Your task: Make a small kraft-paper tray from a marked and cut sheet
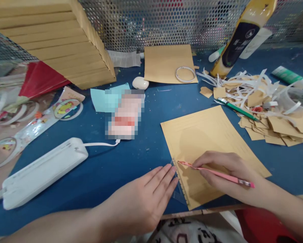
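Note:
A sheet of brown kraft paper lies at an angle near the table's front edge, with faint short lines on it. Along its left edge runs a clear ruler, partly under my fingers. My left hand rests flat, fingers stretched out, pressing on the ruler and the paper's edge. Between the fingers of my right hand is a pink pencil with an eraser end. Its tip points at the paper beside the ruler, close to my left fingertips; whether it touches cannot be made out.
Brown paper pieces, white strips and a green pen-like cutter lie right, near a tilted bottle. A kraft stack stands back left. A white power strip has a cable to a blurred phone.

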Tool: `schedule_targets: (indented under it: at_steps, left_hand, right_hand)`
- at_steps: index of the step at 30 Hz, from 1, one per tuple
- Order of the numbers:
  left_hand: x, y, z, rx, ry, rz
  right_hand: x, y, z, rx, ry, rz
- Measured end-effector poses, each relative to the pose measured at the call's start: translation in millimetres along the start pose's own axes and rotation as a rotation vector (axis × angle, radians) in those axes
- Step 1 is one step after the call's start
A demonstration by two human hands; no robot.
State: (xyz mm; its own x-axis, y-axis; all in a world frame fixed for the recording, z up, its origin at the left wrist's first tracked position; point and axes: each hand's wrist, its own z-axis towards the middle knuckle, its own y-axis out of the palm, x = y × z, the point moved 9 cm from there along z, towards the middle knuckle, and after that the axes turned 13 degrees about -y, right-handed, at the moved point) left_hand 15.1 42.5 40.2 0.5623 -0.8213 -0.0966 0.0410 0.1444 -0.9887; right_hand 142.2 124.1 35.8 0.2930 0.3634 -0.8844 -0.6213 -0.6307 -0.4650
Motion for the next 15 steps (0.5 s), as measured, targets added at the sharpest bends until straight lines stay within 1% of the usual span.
schedule_targets:
  at_steps: [15]
  left_hand:
    - [3.3,1.5,1.8,-0.019,0.01,-0.011]
  right_hand:
    - [-5.2,2.8,0.3,-0.003,-0.104,-0.028]
